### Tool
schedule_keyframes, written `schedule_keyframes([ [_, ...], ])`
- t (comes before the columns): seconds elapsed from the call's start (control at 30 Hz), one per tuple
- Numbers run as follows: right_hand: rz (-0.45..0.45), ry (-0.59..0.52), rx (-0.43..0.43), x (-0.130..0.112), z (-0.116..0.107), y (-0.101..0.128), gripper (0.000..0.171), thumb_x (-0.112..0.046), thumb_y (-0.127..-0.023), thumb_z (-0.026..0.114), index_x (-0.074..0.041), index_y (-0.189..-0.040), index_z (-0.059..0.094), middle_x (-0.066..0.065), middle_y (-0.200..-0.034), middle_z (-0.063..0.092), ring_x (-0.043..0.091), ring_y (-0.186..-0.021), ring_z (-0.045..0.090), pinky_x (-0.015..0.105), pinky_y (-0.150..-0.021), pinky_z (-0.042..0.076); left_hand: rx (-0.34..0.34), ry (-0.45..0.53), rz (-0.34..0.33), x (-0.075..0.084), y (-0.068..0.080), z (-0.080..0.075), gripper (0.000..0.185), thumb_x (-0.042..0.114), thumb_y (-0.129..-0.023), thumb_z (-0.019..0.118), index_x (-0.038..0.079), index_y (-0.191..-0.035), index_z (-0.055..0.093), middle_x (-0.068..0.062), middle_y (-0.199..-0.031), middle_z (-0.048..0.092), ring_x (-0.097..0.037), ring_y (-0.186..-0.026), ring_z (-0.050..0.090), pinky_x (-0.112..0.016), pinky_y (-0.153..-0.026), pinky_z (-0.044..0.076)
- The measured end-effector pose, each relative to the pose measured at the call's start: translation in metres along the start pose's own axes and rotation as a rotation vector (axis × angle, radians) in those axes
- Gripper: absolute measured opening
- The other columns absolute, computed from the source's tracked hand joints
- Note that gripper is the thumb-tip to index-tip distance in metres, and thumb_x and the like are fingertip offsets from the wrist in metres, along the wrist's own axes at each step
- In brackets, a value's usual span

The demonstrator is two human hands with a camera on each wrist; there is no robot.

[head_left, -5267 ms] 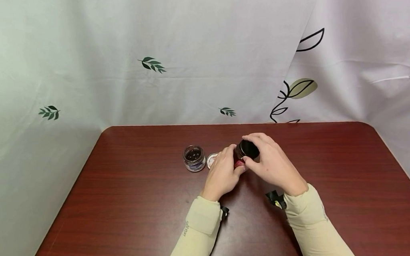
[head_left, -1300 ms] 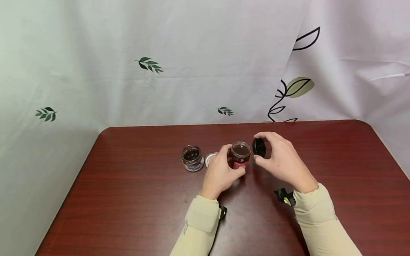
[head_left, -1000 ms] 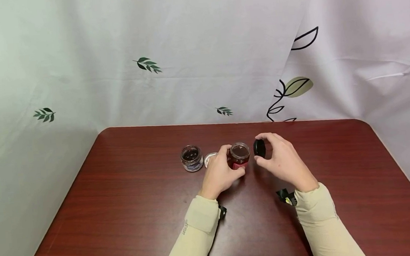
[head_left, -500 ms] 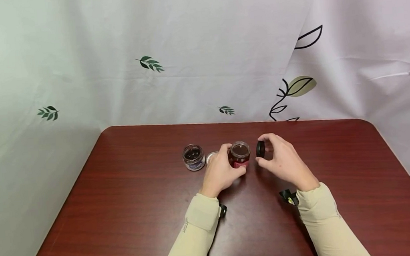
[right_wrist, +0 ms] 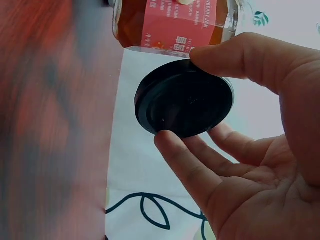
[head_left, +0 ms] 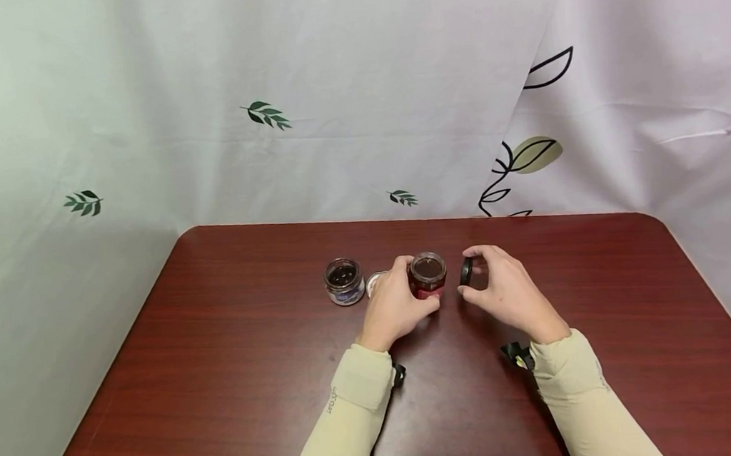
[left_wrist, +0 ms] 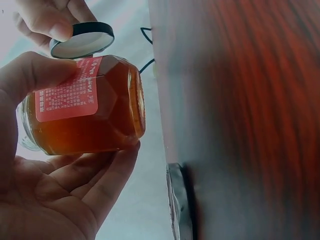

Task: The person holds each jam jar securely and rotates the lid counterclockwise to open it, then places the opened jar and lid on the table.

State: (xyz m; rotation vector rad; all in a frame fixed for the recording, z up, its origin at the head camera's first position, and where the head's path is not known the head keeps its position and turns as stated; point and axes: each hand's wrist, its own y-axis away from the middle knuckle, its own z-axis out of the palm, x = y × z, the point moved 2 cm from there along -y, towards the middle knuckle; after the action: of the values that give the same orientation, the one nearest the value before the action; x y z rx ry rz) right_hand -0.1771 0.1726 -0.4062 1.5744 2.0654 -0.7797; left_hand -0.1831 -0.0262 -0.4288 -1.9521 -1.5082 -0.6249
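My left hand [head_left: 394,308] grips a jam jar [head_left: 429,269], thumb on its red label and fingers round the far side. The jar stands upright with its mouth uncovered, and amber-red contents show through the faceted glass [left_wrist: 112,107]. To its right, my right hand [head_left: 506,292] pinches a black lid [right_wrist: 185,97] by the rim, between thumb and fingertips. The lid is held on edge, its white inside [left_wrist: 82,45] showing in the left wrist view. Left of my left hand sits a second uncovered jar [head_left: 344,282] with dark contents.
A white-topped lid [head_left: 375,282] lies on the table between the second jar and my left hand, which partly hides it. The reddish-brown wooden table [head_left: 223,382] ends at the back against a pale curtain [head_left: 328,80] with leaf prints.
The black lid came off the jar in my left hand. My right hand has since moved slightly right with it, turning it more edge-on. The left hand has kept its hold.
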Motion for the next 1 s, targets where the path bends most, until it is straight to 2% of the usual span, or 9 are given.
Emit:
schedule_keyframes([
  [0.33, 0.019, -0.012, -0.018, 0.006, 0.004, 0.001, 0.054, -0.008, -0.079, 0.080, 0.002, -0.126, 0.057, 0.020, -0.115, 0.063, 0.033, -0.103, 0.068, 0.049, -0.087, 0.054, 0.002, -0.001, 0.030, 0.000, -0.001, 0.003, 0.062, 0.027, -0.074, 0.082, 0.006, -0.127, 0.057, -0.004, -0.105, 0.072, -0.021, -0.096, 0.068, -0.035, -0.085, 0.053],
  [0.7, 0.060, -0.042, -0.054, 0.011, 0.007, 0.001, 0.057, -0.005, -0.079, 0.079, 0.003, -0.130, 0.054, 0.023, -0.120, 0.062, 0.034, -0.105, 0.068, 0.049, -0.087, 0.055, -0.018, 0.016, 0.001, 0.003, -0.002, 0.002, 0.061, 0.026, -0.075, 0.082, 0.005, -0.126, 0.056, -0.005, -0.105, 0.072, -0.022, -0.096, 0.068, -0.035, -0.084, 0.053],
  [1.0, 0.063, -0.018, -0.065, 0.012, 0.009, 0.000, 0.055, -0.005, -0.079, 0.078, 0.006, -0.129, 0.057, 0.023, -0.119, 0.062, 0.034, -0.104, 0.067, 0.048, -0.086, 0.055, -0.048, 0.012, -0.020, 0.003, -0.003, 0.004, 0.062, 0.026, -0.078, 0.083, 0.004, -0.129, 0.056, -0.007, -0.108, 0.071, -0.023, -0.100, 0.068, -0.036, -0.087, 0.053],
])
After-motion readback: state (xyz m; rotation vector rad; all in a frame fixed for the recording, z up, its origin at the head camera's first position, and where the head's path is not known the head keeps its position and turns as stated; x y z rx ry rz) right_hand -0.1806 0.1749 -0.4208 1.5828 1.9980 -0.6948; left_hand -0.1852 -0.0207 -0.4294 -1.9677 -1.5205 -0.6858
